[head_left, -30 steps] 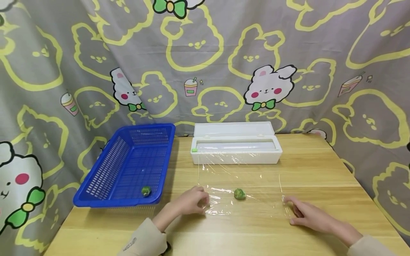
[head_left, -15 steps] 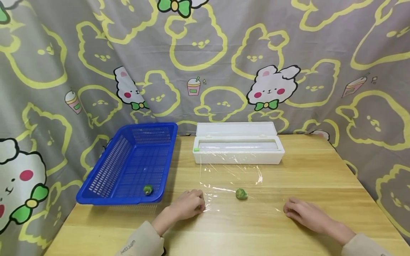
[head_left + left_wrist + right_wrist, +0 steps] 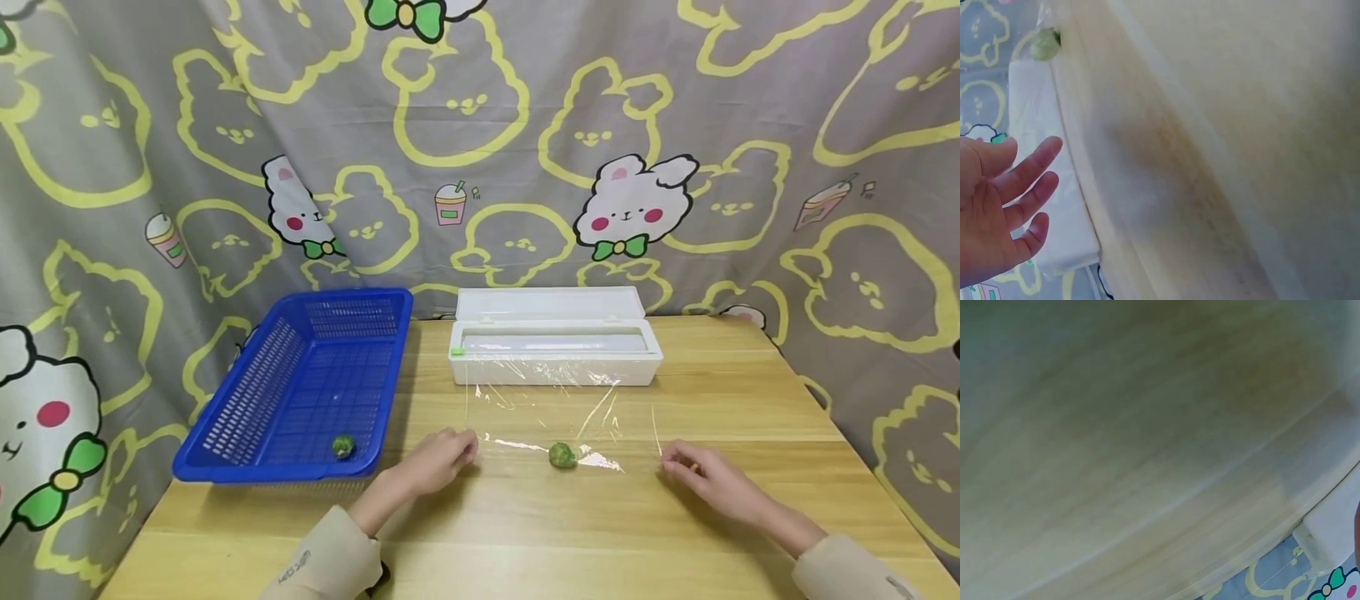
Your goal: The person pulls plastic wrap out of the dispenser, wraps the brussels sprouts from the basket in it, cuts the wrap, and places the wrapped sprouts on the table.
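A sheet of clear cling film (image 3: 525, 408) runs forward from an open white cling film box (image 3: 555, 371), its glossy creases catching the light. My left hand (image 3: 438, 462) pinches the film's near left corner, and my right hand (image 3: 708, 479) pinches the right one. Between them sits a green Brussels sprout (image 3: 562, 455); whether film lies over or under it I cannot tell. In the left wrist view, the left hand (image 3: 1007, 206) has its fingers bent, with the sprout (image 3: 1045, 45) beyond. Only a sliver of the right hand (image 3: 1357, 534) enters the right wrist view.
A blue plastic basket (image 3: 390, 392) stands at the left with another sprout (image 3: 342, 447) at its near end. The box's lid (image 3: 547, 304) stands raised at the back. A patterned curtain (image 3: 510, 108) hangs behind the wooden table (image 3: 570, 542).
Both hands have moved slightly away from me, toward the box, with the film's near edge going along. The film's creases have shifted around the sprout, which stays in place.
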A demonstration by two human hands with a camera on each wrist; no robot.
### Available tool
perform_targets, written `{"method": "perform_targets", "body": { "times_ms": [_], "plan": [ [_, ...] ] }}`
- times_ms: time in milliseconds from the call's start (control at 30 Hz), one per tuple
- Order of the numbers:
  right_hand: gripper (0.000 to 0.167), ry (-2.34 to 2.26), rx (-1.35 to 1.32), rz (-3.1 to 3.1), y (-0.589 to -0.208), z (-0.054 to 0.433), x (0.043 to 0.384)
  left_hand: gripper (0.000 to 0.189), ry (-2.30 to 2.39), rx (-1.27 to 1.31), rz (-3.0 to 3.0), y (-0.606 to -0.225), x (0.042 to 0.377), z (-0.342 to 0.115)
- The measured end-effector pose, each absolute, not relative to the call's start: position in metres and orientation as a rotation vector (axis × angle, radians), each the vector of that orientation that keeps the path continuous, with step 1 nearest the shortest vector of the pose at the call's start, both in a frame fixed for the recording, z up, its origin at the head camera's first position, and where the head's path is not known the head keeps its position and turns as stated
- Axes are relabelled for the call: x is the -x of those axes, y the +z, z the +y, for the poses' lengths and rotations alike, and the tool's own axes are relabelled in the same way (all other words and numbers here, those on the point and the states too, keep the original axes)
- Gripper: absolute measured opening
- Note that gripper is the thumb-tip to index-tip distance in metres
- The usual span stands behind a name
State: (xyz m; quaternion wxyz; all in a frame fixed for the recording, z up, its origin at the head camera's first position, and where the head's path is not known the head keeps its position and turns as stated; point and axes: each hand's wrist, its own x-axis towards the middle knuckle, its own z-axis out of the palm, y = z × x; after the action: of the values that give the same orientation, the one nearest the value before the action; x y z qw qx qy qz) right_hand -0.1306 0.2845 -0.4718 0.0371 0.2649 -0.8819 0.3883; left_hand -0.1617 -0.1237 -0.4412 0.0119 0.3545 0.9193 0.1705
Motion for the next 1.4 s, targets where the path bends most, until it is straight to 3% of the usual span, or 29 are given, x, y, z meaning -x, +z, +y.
{"method": "perform_targets", "body": {
  "times_ms": [467,767,1133,1400],
  "plan": [
    [0.008,1.139,-0.51,-2.846,-0.469,0.279,0.145,0.015,0.749,-0.841,2.899,-0.443,0.179,-0.118],
    [0.01,1.005,-0.484,-2.93,-0.471,0.277,0.156,0.014,0.508,-0.93,2.998,-0.451,0.193,-0.11],
    [0.01,0.896,-0.219,-3.149,-0.457,0.263,0.161,0.008,0.281,-0.987,3.004,-0.458,0.197,-0.103],
    [0.013,0.711,-0.315,-3.183,-0.462,0.261,0.167,0.015,0.113,-0.959,2.99,-0.459,0.197,-0.095]
  ]
}}
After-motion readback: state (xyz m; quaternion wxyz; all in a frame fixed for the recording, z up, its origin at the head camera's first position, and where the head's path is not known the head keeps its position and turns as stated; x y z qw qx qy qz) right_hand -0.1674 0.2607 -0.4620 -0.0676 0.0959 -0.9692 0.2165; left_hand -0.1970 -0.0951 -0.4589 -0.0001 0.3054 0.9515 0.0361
